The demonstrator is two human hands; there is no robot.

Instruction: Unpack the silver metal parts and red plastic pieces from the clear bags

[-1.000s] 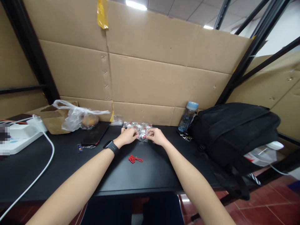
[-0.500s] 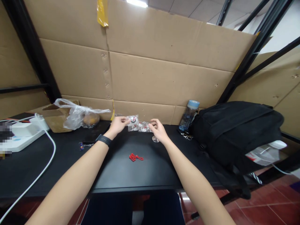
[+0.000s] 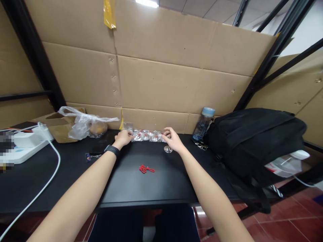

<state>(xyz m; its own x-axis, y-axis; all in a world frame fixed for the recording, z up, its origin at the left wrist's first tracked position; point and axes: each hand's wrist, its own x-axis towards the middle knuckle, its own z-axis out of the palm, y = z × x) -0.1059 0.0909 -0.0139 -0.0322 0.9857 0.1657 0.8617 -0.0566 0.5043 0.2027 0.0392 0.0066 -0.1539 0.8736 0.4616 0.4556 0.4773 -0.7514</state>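
Note:
A row of small clear plastic packets (image 3: 145, 136), each with a round clear piece and a bit of red inside, lies along the back of the black table. At the row's left end, my left hand (image 3: 123, 138) has its fingers closed on the edge of a packet. My right hand (image 3: 173, 139) rests at the right end, thumb and forefinger apart, its fingertips touching the last packet. Just below that hand lies a loose round clear disc (image 3: 168, 149). Nearer to me is a bundled red cord (image 3: 146, 169), touched by neither hand.
A cardboard wall (image 3: 156, 87) rises behind the table (image 3: 141, 191). On the right stand a water bottle (image 3: 202, 124) and a black backpack (image 3: 252, 141). To the left are a plastic bag (image 3: 83, 124), a cardboard box (image 3: 60, 127), a keychain (image 3: 88, 157) and a white power strip (image 3: 27, 144).
My left hand has moved left and down, bringing a raised packet down to the row's left end. The right hand stays nearly in place; the row now shows more fully.

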